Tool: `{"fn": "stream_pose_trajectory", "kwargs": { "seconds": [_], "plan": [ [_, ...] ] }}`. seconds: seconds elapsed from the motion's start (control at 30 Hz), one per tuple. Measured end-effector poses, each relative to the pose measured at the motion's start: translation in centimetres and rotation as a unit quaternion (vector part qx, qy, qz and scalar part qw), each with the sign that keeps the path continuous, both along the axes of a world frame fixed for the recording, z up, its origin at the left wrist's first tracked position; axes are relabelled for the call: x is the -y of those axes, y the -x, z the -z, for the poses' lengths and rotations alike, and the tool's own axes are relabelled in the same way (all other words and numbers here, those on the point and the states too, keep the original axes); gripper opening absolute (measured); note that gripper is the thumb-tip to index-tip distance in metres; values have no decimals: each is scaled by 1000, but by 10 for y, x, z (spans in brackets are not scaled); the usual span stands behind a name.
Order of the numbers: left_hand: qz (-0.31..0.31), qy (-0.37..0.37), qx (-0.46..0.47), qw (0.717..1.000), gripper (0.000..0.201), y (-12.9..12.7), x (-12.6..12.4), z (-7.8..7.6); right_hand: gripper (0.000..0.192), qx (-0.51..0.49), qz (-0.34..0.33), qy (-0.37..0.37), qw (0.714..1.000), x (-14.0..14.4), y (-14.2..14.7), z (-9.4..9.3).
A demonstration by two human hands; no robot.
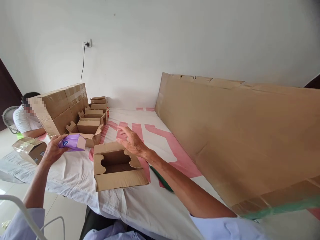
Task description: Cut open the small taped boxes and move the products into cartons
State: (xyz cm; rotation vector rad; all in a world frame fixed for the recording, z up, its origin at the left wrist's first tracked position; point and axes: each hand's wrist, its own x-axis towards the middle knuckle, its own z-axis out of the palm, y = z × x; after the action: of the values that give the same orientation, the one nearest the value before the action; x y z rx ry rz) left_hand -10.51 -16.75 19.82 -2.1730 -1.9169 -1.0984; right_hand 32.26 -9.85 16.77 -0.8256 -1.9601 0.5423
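Note:
My left hand (pixel 55 149) is closed around one end of a small purple package (pixel 75 142) with a blue mark on its side. It holds the package above the table, left of an open cardboard box (pixel 120 180). That box has its flaps folded out, and its inside looks dark. Over the box's far right corner, my right hand (pixel 132 141) is stretched out with its fingers apart and nothing in it. Whether the right hand touches the box flap, I cannot tell.
Several open cardboard boxes (pixel 88 128) stand in a row behind, beside stacked closed cartons (pixel 60 103). A taped box (pixel 29 148) sits at the left edge. A large cardboard sheet (pixel 237 133) leans along the right. Another person (pixel 27 116) sits at the far left.

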Motion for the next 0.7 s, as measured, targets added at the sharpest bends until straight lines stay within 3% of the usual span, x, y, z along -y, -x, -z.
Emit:
{"fn": "stream_pose_trajectory", "kwargs": {
  "seconds": [0.1,0.2,0.37,0.5,0.6,0.7],
  "plan": [
    [-28,54,1,998,63,7,-17,35,46,17,40,39,998,3,-19,23],
    [-20,82,23,996,65,-3,-43,60,48,52,82,83,992,11,-32,39],
    [-31,83,52,995,64,-22,-84,84,78,113,121,227,960,29,-42,53],
    [-76,66,94,991,66,-27,-89,96,85,100,93,288,948,37,-42,60],
    [-143,51,140,978,76,-28,-76,110,70,84,100,276,952,38,-41,64],
    [-195,57,198,959,84,-34,-61,129,37,86,104,267,954,39,-40,68]
  ]
}}
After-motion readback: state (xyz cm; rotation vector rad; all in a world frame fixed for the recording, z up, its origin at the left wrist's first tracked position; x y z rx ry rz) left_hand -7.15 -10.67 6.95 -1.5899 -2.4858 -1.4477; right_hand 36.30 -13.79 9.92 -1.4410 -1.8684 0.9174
